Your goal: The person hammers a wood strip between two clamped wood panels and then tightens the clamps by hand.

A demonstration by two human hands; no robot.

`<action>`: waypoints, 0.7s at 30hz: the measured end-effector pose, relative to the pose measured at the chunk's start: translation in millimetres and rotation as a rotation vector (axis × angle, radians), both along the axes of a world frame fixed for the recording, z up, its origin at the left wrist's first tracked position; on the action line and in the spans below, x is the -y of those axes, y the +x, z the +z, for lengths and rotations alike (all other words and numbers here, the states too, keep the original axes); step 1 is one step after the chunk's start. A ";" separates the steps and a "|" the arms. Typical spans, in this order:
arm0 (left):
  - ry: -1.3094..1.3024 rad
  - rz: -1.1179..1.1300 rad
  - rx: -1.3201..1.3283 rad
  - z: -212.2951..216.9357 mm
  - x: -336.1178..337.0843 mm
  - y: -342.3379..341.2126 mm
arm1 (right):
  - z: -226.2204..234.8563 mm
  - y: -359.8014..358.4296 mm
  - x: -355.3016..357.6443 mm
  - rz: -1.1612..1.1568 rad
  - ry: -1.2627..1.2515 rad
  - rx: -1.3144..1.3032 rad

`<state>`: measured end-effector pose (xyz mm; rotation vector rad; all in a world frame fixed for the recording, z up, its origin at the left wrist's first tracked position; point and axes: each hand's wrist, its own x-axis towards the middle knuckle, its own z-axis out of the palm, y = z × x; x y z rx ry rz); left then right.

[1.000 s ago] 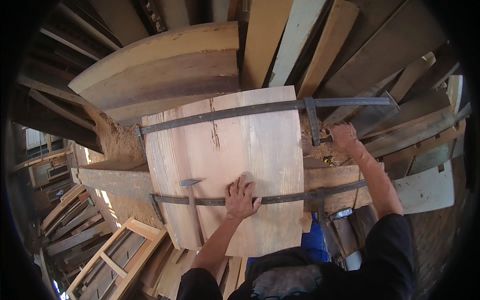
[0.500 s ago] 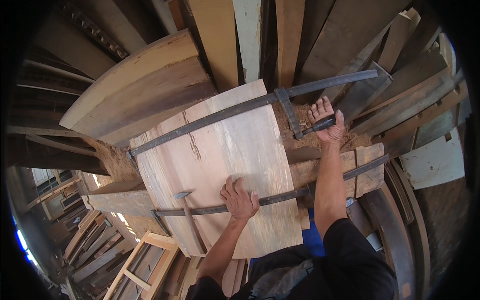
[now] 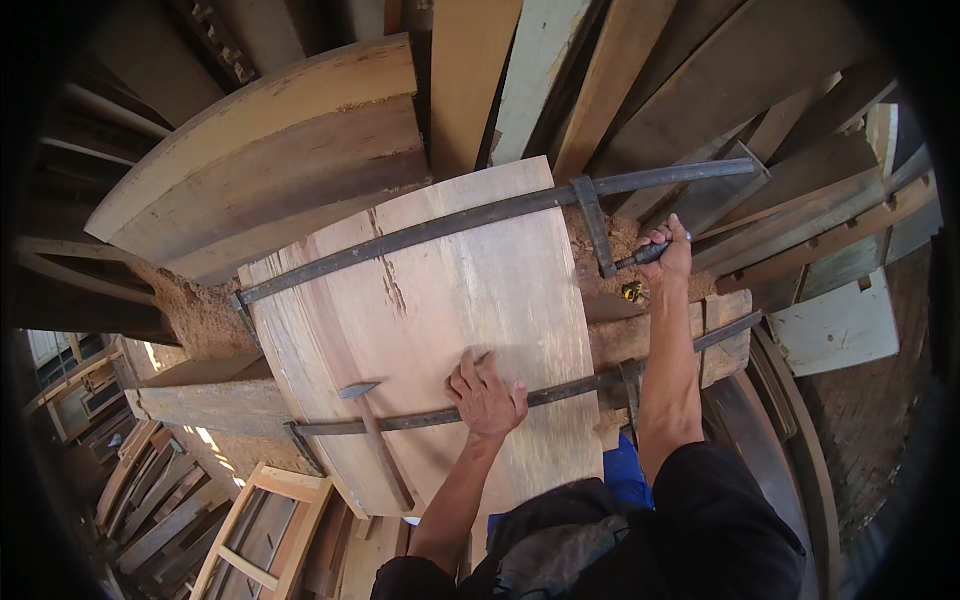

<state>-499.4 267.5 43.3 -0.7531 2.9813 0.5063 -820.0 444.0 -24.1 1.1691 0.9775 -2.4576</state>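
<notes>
Pressing down flat, the left hand (image 3: 487,393) lies with its fingers spread on the big pale wood panel (image 3: 430,320), right where the lower clamp bar (image 3: 520,398) crosses it. This hand grips nothing; it just rests on the wood and touches the bar. The right hand (image 3: 668,256) is up and to the side, with its fingers wrapped tight around the dark screw handle (image 3: 640,256) of the upper clamp bar (image 3: 480,214). The two hands are well apart. The panel is made of boards set side by side, and it lies in front of the person, squeezed between the two long iron bars. A hammer (image 3: 375,435) lies on the panel just left of the resting hand, with its head near the lower bar. Crumbly brown bits sit by the screw, just beside the right hand. All around, many planks (image 3: 300,170) lean in stacks, and a wooden frame (image 3: 265,520) stands low on the left. It looks like the step now is turning the upper screw. A good next move would need a firm twist while the left hand keeps the boards from popping up.
</notes>
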 end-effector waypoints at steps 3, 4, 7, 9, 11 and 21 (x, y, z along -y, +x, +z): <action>0.050 0.035 -0.038 2.2 -0.6 -4.1 | 0.9 -10.3 -1.7 0.047 0.240 0.064; 0.062 0.028 -0.051 4.6 -0.1 -4.8 | -2.8 -13.5 -2.0 0.058 0.255 0.049; 0.083 0.039 -0.077 4.0 2.6 -0.1 | -9.7 -18.6 2.6 0.076 0.356 0.134; 0.068 0.070 -0.083 3.8 5.6 0.8 | -9.7 -14.2 9.1 0.037 0.391 0.092; 0.071 0.071 -0.038 8.5 6.9 2.7 | -19.2 -12.1 0.9 0.098 0.315 0.062; 0.039 0.036 0.028 8.9 5.8 -1.3 | -2.7 19.2 20.0 0.114 -0.366 -0.322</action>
